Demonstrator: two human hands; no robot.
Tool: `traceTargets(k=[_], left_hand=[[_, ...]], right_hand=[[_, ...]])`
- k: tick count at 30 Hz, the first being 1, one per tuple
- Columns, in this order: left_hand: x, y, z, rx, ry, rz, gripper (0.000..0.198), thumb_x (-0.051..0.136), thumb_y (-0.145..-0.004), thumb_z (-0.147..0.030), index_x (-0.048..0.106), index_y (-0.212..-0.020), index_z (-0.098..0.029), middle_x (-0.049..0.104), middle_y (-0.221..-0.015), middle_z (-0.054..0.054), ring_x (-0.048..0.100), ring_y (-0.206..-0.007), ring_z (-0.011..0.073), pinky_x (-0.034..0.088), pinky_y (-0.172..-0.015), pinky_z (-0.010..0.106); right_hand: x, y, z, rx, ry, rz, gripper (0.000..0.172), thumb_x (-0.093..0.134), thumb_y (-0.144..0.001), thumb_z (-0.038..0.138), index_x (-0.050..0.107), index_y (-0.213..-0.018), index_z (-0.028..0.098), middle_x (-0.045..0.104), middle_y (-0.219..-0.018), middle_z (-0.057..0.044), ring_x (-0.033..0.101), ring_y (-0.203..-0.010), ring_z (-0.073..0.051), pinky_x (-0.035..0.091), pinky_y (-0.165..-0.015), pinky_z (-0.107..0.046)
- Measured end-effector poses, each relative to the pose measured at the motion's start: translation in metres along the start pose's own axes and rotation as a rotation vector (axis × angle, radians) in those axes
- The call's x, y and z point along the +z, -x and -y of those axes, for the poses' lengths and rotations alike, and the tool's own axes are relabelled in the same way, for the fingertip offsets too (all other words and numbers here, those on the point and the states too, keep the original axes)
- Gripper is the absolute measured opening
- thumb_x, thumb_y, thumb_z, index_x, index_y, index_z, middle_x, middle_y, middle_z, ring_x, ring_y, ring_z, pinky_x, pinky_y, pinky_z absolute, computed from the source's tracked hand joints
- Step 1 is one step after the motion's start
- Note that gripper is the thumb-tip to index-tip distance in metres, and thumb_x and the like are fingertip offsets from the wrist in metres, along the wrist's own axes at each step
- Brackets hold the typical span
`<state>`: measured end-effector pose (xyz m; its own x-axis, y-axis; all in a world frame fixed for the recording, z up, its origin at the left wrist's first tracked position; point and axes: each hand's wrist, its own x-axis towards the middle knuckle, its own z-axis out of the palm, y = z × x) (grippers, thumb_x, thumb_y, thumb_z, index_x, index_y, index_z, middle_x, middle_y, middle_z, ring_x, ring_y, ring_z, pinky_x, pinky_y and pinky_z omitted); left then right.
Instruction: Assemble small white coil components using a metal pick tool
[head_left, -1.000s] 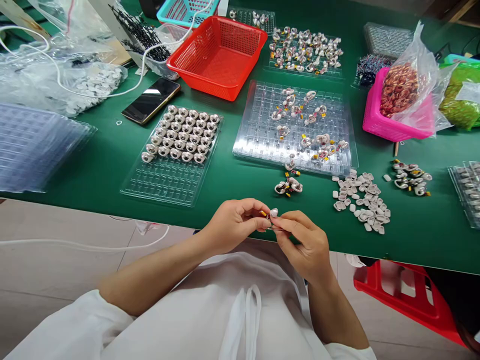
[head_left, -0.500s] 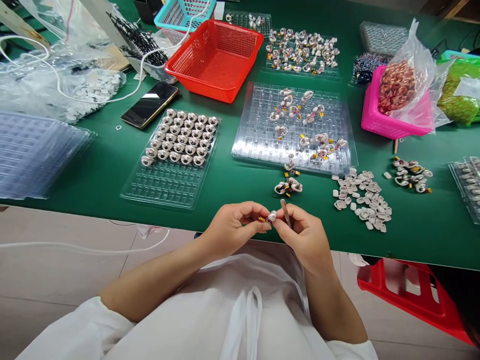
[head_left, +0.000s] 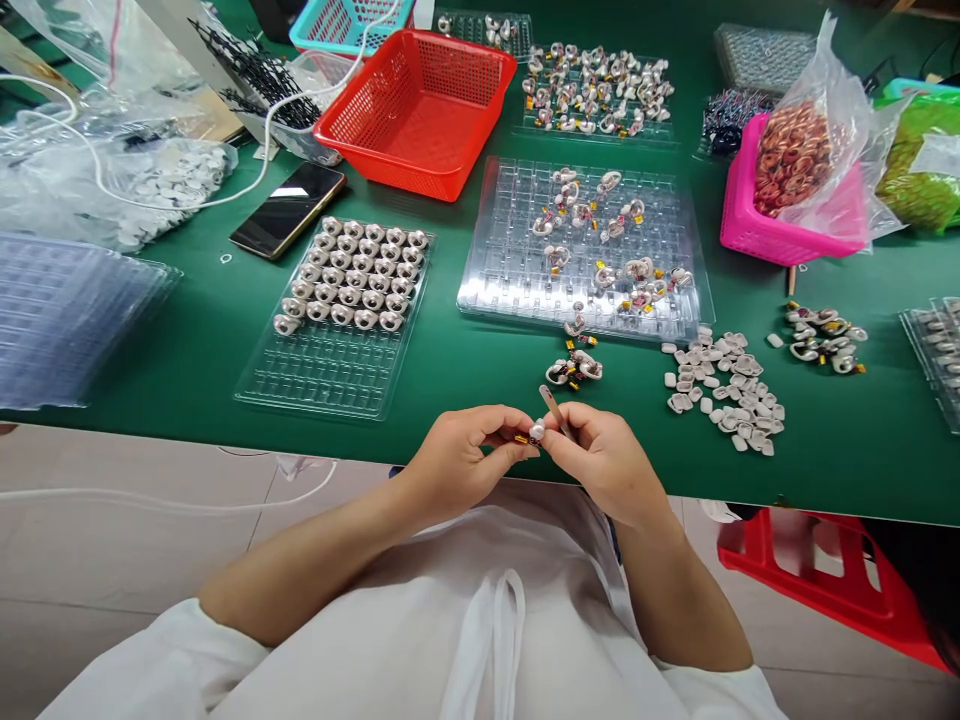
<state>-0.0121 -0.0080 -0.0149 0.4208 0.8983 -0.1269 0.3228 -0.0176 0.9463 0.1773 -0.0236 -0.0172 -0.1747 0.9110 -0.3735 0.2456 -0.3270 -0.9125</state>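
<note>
- Centrally and nearest, the person's bare left hand [head_left: 469,455] and bare right hand [head_left: 611,460] meet over the front edge of a smooth, dark green tabletop [head_left: 465,370]. The left thumb and forefinger pinch a small, rounded, glossy white part with a yellow tab [head_left: 537,430].
- The right fingers press on the same part from the other side and also grip a slim, flat, grey-brown tool [head_left: 553,405], its free tip slanting up, apart from the part. What the fingertips cover cannot be told.
- The step in hand appears to be fine fingertip work on this one part, with the tool held aside. Using the tool next would call for a firm left pinch while the right fingers turn its tip inward.
- Just beyond the hands lies a cluster of white, ring-like pieces with yellow tabs [head_left: 592,368]; to its right, a loose heap of small, flat, off-white pieces [head_left: 742,375].
- Farther left, a clear plastic tray [head_left: 322,385] bears rows of silvery, rounded pieces [head_left: 349,296].
- Beyond the cluster, a wider clear plastic tray [head_left: 506,270] bears scattered white-and-yellow pieces; past it, leftward, stands a red, perforated plastic basket [head_left: 420,180].
</note>
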Motion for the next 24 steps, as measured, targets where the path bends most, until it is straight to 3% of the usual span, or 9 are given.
traceTargets(k=[9,15,20,24], left_hand=[[0.003,-0.001,0.002,-0.062,0.041,-0.023,0.009,0.068,-0.084,-0.02,0.075,-0.089,-0.018,0.08,-0.082,0.002,0.072,-0.074,0.0166,0.058,-0.072,0.023],[0.002,-0.001,0.002,-0.116,0.119,-0.032,0.01,0.07,-0.083,-0.022,0.076,-0.09,-0.019,0.08,-0.083,0.001,0.073,-0.073,0.0164,0.059,-0.071,0.024],[0.0,-0.003,0.001,-0.203,0.257,-0.034,0.012,0.072,-0.08,-0.021,0.075,-0.09,-0.017,0.079,-0.079,0.002,0.075,-0.072,0.0176,0.061,-0.071,0.026],[0.0,-0.003,0.001,-0.239,0.324,-0.021,0.012,0.074,-0.078,-0.019,0.075,-0.089,-0.016,0.078,-0.076,0.002,0.074,-0.072,0.0167,0.061,-0.071,0.026]], right_hand=[[-0.002,0.001,0.002,-0.044,0.07,-0.019,0.017,0.063,-0.086,0.03,0.066,-0.073,0.019,0.053,-0.063,0.004,0.042,-0.057,-0.011,0.034,-0.053,-0.024],[0.001,0.013,0.0,-0.268,0.116,-0.144,0.017,0.063,-0.093,0.026,0.075,-0.082,0.021,0.064,-0.074,-0.001,0.056,-0.066,-0.013,0.042,-0.056,-0.024],[0.003,0.02,-0.009,-0.486,0.173,-0.15,0.018,0.062,-0.093,0.016,0.077,-0.101,0.023,0.07,-0.088,-0.003,0.059,-0.062,-0.011,0.046,-0.052,-0.023],[0.004,0.019,-0.018,-0.652,0.264,-0.191,0.023,0.06,-0.092,0.008,0.076,-0.102,0.023,0.072,-0.089,-0.004,0.067,-0.072,-0.013,0.054,-0.059,-0.023]])
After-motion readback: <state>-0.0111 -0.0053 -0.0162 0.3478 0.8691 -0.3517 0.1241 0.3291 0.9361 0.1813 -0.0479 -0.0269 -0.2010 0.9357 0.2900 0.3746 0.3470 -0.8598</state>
